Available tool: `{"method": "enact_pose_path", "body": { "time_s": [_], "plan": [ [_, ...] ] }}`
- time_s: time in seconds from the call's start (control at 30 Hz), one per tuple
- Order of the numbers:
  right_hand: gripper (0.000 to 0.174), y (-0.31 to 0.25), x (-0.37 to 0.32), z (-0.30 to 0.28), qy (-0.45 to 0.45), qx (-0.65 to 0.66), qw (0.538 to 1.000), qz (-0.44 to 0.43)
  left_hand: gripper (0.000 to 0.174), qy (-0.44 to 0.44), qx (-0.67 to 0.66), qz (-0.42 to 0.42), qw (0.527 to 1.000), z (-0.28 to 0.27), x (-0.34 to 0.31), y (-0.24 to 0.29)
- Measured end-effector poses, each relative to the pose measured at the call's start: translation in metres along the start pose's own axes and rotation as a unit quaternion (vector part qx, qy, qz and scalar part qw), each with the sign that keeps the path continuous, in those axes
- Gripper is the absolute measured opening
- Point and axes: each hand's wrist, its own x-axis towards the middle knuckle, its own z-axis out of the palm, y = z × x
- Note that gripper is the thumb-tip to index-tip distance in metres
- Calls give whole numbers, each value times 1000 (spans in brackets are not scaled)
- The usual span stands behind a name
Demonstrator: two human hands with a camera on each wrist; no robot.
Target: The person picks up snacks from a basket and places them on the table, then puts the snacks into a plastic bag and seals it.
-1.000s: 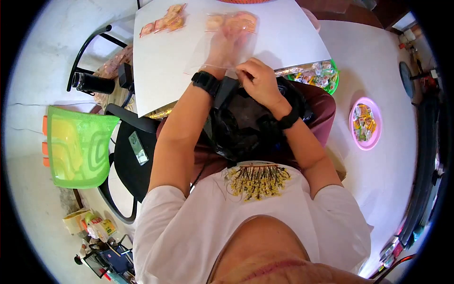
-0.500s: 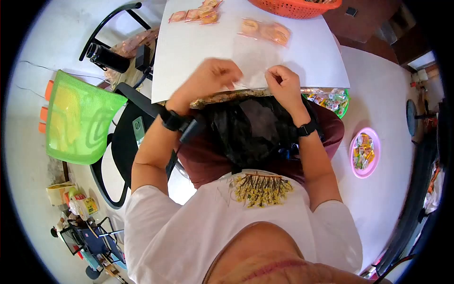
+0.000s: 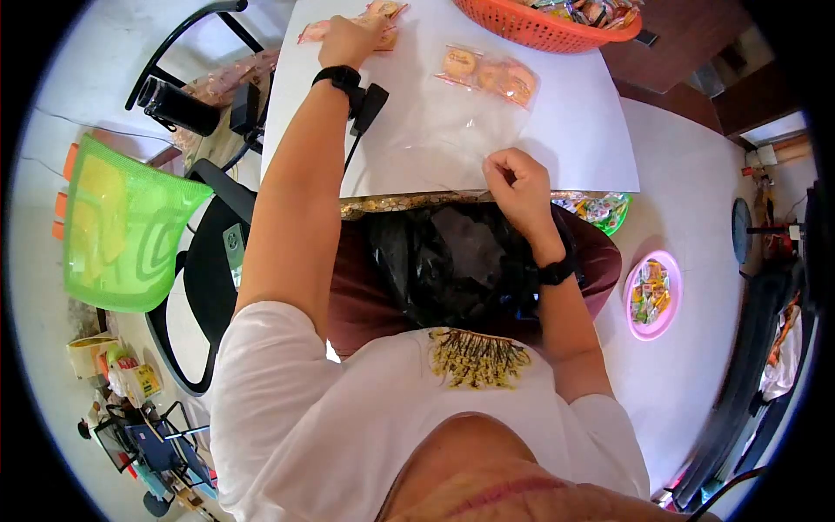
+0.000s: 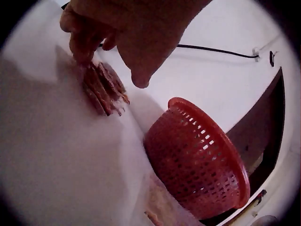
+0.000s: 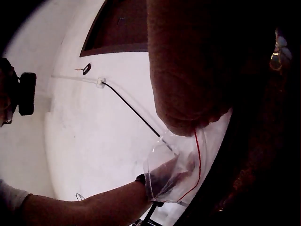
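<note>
My left hand [image 3: 350, 41] reaches to the far left of the white table, over several small packets of round biscuits [image 3: 313, 32]. In the left wrist view its fingertips are right at the biscuit packets [image 4: 101, 89], the thumb spread away from the fingers. Near the table's front edge my right hand [image 3: 520, 187] pinches the mouth of a clear plastic bag [image 3: 452, 122]. Biscuit packets [image 3: 489, 71] lie inside the far end of that bag. In the right wrist view the clear bag [image 5: 162, 165] has a red line along its mouth and hangs from the fingertips.
An orange-red basket [image 3: 548, 33] of wrapped snacks stands at the table's far edge. A black plastic bag [image 3: 452, 261] lies across the lap. A green basin [image 3: 609, 213] and a pink basin [image 3: 654, 296] hold wrapped items at the right. A green-backed chair [image 3: 130, 226] is at the left.
My left hand has come out of the clear bag, leaving biscuit packets in it, and moved forward and left to the loose packets. The right hand keeps its pinch on the bag's mouth.
</note>
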Motion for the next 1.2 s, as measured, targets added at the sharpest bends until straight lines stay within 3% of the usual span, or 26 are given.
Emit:
{"method": "enact_pose_path", "body": {
  "time_s": [0.07,0.13,0.2,0.3,0.37,0.43,0.53,0.57,0.6,0.63,0.67,0.73,0.87,1.03,1.2],
  "plan": [
    [8,0,0,1,2,5,1000,-1,63,-17,-5,111,994,48,46,-45],
    [8,1,0,1,4,5,1000,-5,60,-43,-36,121,991,51,49,-48],
    [8,2,0,1,5,2,1000,-13,50,-79,-91,32,992,4,11,-7],
    [9,1,0,0,0,-21,1000,-16,36,-1,-46,18,999,12,11,-10],
    [9,2,0,1,5,-29,999,-16,31,30,167,242,955,18,19,-26],
    [10,1,0,2,10,-37,999,-18,27,-7,227,344,911,12,26,-43],
    [10,3,-1,3,18,-40,999,-19,16,-135,77,339,928,-9,16,-62],
    [11,6,-1,5,23,-32,999,-23,14,-171,-108,285,937,19,41,-100],
    [11,7,-1,6,29,-24,999,-29,12,-239,-303,127,914,22,41,-105],
    [11,6,-2,6,32,-27,999,-27,10,-238,-494,-44,835,28,45,-113],
    [12,7,-2,6,37,-30,998,-34,8,-249,-639,-304,662,-6,10,-94],
    [12,11,-1,8,45,-33,997,-46,10,-278,-630,-199,698,-53,-56,-88],
    [15,9,-3,10,62,10,996,-62,12,-293,-627,-139,709,-101,-149,-94],
    [12,3,-2,9,73,60,993,-67,12,-359,-587,-144,711,-125,-225,-80],
    [8,-16,-3,10,79,23,991,-103,17,-447,-525,-180,702,-115,-246,-34]
  ]
}}
